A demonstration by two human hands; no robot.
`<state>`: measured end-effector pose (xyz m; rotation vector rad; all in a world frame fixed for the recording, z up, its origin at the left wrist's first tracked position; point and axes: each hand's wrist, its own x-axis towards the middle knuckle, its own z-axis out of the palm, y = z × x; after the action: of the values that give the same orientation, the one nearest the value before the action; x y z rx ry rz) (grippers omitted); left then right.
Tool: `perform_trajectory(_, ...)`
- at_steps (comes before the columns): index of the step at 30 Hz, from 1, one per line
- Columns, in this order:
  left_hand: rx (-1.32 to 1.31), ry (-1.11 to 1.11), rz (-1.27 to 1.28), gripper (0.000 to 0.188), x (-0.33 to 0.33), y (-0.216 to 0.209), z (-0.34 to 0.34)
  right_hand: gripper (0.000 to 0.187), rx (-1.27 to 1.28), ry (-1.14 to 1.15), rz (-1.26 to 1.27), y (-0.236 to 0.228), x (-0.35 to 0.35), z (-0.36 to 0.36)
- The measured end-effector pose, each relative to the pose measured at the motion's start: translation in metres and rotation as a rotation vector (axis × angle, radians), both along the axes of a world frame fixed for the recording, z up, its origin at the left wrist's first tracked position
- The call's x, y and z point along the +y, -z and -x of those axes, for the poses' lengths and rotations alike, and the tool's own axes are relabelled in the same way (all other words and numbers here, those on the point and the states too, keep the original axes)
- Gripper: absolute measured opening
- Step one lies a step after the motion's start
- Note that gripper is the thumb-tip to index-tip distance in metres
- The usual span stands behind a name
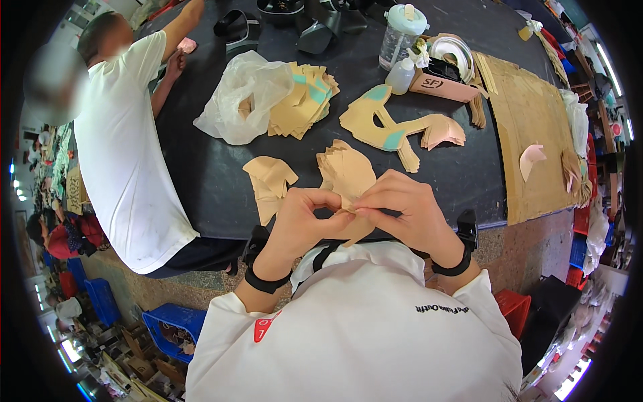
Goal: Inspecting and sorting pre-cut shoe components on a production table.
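At the table's near edge, my left hand (309, 216) and my right hand (406, 206) meet with thumbs and fingertips pinched on one tan cut piece (355, 232). It looks like thin leather or lining; the fingers hide its upper part. Just beyond my fingers lies a fanned stack of rounded tan pieces (346, 169). Left of my left hand rests a smaller pile of tan pieces (269, 179). Farther off to the right are strap-shaped tan pieces with green patches (375, 126) and a small pinkish stack (443, 132).
A clear plastic bag (244, 94) lies beside green-marked tan pieces (303, 100). Behind are a water jug (402, 41), a spray bottle (400, 76), a cardboard box (445, 87) and black shoe parts (315, 30). Cardboard (536, 127) covers the right side. A person (127, 154) stands at left.
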<state>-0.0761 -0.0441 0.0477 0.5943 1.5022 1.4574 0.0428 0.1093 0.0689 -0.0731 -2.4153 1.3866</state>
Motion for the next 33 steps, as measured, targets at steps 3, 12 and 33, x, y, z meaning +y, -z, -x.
perform_trajectory(3,-0.007,0.030,0.002,0.009,-0.0018,0.0015,0.0011,0.013,-0.002,-0.024,-0.024,0.0013,0.0022,-0.0002)
perform_trajectory(12,-0.084,0.044,-0.006,0.012,-0.0029,0.0049,0.0030,0.014,-0.003,-0.054,-0.014,0.0016,0.0043,-0.0001)
perform_trajectory(33,-0.020,0.061,0.046,0.012,-0.0027,-0.0007,0.0029,0.015,-0.054,-0.064,0.094,0.0035,0.0042,0.0016)
